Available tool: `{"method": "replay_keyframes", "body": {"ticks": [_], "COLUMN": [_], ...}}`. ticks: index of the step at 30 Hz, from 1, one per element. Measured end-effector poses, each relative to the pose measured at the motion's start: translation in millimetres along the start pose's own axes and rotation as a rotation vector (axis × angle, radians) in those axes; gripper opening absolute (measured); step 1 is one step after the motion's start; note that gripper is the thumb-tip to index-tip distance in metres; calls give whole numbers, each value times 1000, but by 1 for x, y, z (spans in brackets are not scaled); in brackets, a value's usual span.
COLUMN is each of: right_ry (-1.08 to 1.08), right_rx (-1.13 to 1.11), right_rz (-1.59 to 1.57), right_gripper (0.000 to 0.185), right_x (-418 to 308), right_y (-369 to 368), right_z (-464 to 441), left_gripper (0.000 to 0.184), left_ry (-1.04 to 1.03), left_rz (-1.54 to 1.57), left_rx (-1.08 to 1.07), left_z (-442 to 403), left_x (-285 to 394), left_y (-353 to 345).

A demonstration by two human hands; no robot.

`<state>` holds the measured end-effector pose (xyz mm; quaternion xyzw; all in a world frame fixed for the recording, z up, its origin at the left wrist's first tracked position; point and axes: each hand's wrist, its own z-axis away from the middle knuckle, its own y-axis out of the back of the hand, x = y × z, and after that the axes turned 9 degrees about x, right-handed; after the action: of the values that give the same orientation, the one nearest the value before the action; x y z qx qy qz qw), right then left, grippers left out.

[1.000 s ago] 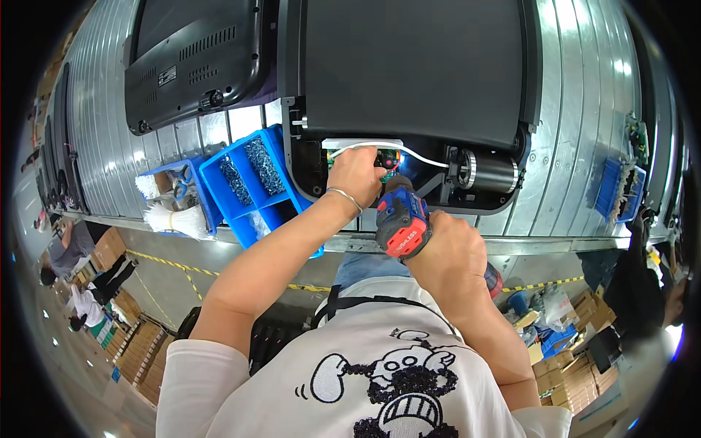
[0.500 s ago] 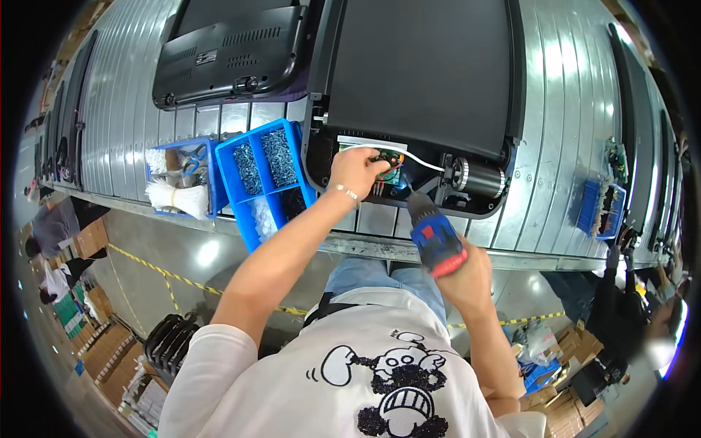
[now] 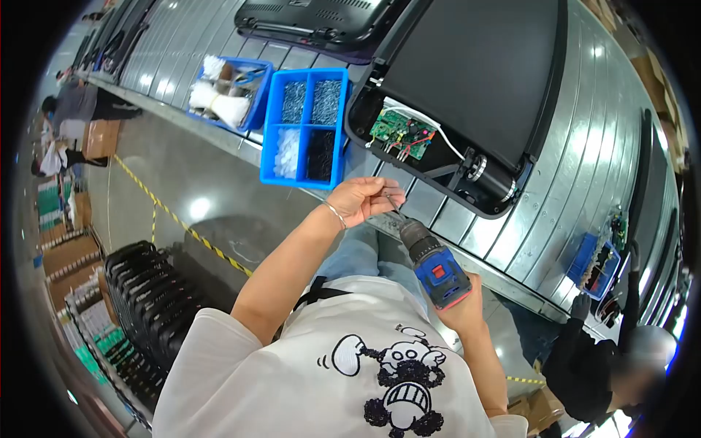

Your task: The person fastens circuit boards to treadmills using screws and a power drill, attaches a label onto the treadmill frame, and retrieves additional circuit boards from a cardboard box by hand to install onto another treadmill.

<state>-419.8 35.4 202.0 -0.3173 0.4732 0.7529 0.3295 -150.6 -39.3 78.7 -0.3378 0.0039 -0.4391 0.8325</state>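
Observation:
My right hand (image 3: 461,308) grips a blue and black power drill (image 3: 438,270), its bit pointing up and left. At the tip of that bit, the fingers of my left hand (image 3: 364,200) are pinched together; anything between them is too small to name. Both hands are in front of the bench edge. Beyond them lies a black machine (image 3: 467,73) with a green circuit board (image 3: 404,133), a white cable (image 3: 445,139) and a cylindrical motor (image 3: 496,179) in its open end.
A blue divided tray (image 3: 266,157) of screws and small parts stands left of the machine, beside a blue bin (image 3: 259,109) with white ties. Another black casing (image 3: 314,18) lies behind. A co-worker (image 3: 591,365) in dark clothes is at the right, near a small blue bin (image 3: 584,255).
My left hand has left the circuit board and come back to the drill's tip. The drill now points at its fingers. The view has turned and shifted.

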Motion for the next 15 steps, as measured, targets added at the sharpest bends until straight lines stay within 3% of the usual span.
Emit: {"method": "replay_keyframes", "body": {"ticks": [6, 11, 15], "right_ry": [80, 26, 102], "right_rx": [17, -32, -35], "right_rz": [85, 96, 157], "right_gripper": [35, 34, 31], "right_x": [6, -9, 2], "right_y": [9, 13, 6], "right_z": [15, 8, -7], "left_gripper": [40, 37, 35], "left_ry": [31, 44, 83], "left_rz": [154, 152, 108], "left_rx": [-273, -316, -323], "left_z": [15, 3, -8], "left_x": [-12, -14, -1], "left_y": [5, 13, 17]}}
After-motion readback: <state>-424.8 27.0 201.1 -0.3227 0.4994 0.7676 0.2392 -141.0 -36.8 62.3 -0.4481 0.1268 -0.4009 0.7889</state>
